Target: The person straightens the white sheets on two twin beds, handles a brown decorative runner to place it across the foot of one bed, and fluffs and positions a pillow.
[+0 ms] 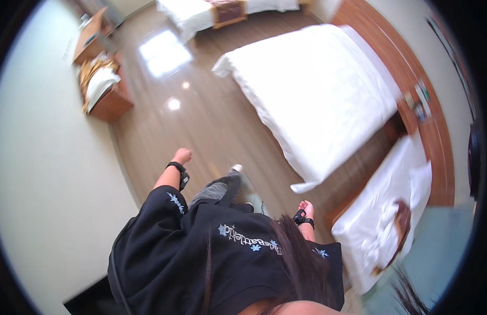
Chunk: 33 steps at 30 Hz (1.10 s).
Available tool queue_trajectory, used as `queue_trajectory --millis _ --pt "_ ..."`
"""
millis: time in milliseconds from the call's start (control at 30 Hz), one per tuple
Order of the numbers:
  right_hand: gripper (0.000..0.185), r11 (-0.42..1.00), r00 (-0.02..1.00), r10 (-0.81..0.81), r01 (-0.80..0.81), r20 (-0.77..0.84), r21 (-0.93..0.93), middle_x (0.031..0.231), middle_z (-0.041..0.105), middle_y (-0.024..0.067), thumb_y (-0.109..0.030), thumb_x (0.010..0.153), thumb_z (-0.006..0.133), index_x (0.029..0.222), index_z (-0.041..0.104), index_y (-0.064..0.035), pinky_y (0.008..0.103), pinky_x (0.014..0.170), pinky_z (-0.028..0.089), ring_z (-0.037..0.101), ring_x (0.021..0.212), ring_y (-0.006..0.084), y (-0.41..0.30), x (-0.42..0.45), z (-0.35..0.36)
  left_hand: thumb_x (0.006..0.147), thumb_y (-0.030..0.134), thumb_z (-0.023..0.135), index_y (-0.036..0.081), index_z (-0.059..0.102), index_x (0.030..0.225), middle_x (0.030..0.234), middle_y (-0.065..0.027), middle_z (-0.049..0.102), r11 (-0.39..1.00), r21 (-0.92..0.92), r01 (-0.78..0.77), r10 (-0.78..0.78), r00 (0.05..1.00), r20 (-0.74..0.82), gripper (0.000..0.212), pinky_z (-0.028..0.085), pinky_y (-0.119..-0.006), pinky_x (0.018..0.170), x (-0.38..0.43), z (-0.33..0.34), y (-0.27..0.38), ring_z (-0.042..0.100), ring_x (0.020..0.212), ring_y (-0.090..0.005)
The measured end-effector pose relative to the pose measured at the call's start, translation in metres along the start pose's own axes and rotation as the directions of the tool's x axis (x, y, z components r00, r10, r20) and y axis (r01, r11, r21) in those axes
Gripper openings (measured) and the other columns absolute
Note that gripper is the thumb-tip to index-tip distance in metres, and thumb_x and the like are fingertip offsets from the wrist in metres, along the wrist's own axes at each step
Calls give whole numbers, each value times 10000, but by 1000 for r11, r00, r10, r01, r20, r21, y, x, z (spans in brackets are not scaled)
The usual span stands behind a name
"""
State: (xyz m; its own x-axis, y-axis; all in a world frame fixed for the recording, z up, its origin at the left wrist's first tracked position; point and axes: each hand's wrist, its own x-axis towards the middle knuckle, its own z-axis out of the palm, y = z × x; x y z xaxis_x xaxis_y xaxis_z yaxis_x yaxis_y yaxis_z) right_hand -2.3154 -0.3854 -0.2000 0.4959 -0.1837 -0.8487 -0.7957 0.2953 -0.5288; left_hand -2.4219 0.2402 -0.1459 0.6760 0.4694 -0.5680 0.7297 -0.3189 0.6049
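My left hand [183,156] is over the wooden floor, fingers curled in, with nothing seen in it; a black strap with a small device circles that wrist. Lower right of centre, my right hand [305,206] hangs near the corner of a bed, its fingers partly curled and no object visible in it. It wears a similar wrist device [300,216]. The bed's white sheet [306,90] drapes down its sides. At the right, a second bed [369,220] carries rumpled white bedding and a brown cloth [402,222]. Neither hand touches anything.
Against the left wall stands a wooden cabinet [111,105] bearing white and golden-brown cloths, with a desk [88,41] beyond. Another white-covered bed [196,15] is at the top. Small items rest on a nightstand between the two nearer beds. Glossy wooden floor [212,130] runs between cabinet and bed.
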Motion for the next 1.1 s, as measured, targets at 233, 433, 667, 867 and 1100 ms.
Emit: queue_trajectory --millis 233,433,667,867,1100 --pt "128 896 942 24 127 334 -425 698 554 28 -201 756 492 806 502 -84 240 502 415 525 592 122 -32 -22 221 746 177 418 83 477 621 546 -40 497 407 -801 440 -578 803 147 167 312 -239 342 -148 -17 -183 464 437 -113" --pt "108 749 806 384 14 451 -663 691 562 36 -175 780 447 762 500 -83 259 491 408 526 583 135 37 -7 420 756 174 434 76 503 682 569 -28 516 -49 -911 410 -700 636 324 141 382 -234 402 -182 -27 -260 505 506 -126" --pt "142 516 567 512 398 645 -759 731 565 35 -230 798 451 788 510 -102 239 557 414 542 643 149 137 -193 682 755 177 448 92 510 669 545 2 505 40 -996 80 -714 700 28 136 300 -201 368 -157 -177 -284 453 424 -78" --pt "176 483 533 600 353 597 -801 772 570 14 -263 779 480 854 530 -112 260 621 421 536 702 138 125 -213 803 771 202 447 104 524 692 595 12 526 226 -969 103 -623 779 -62 147 332 -206 434 -38 -297 -246 483 491 -77" --pt "112 782 847 364 -53 387 -621 721 549 -41 -238 737 497 768 508 -131 235 544 418 513 627 100 99 -60 903 796 170 420 92 516 707 617 1 529 357 -829 429 -552 814 184 153 375 -240 462 95 -428 -259 493 519 -103"
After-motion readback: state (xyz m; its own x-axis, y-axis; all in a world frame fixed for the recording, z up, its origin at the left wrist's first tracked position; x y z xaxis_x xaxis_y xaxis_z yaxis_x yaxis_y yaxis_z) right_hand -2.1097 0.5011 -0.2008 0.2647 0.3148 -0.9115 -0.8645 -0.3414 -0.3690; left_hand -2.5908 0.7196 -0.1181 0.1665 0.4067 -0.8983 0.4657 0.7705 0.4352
